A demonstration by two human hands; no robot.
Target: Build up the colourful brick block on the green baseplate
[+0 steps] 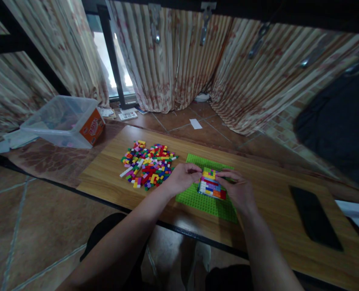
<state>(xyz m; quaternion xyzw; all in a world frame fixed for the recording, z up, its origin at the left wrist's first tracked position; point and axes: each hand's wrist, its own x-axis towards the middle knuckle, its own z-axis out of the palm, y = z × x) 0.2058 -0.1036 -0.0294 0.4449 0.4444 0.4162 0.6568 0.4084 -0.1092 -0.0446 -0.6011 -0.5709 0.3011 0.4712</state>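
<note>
A green baseplate (206, 206) lies on the wooden table, with a block of many-coloured toy bricks (210, 186) built up on its middle. My left hand (184, 177) is at the left side of the block, thumb and fingers pinched together near its upper left corner. At the opposite side is my right hand (237, 188), its fingers bent against the block's upper right edge. Both hands appear to touch the brick block; whether a loose brick is between any fingertips is too small to tell. Left of the baseplate spreads a pile of loose bricks (150, 163).
A clear plastic bin (61, 121) with an orange label stands beyond the table's left end. A dark flat slab (315, 218) lies on the table (270, 202) at the right. Striped curtains (179, 60) hang behind, and a white paper (195, 123) is on the tiled floor.
</note>
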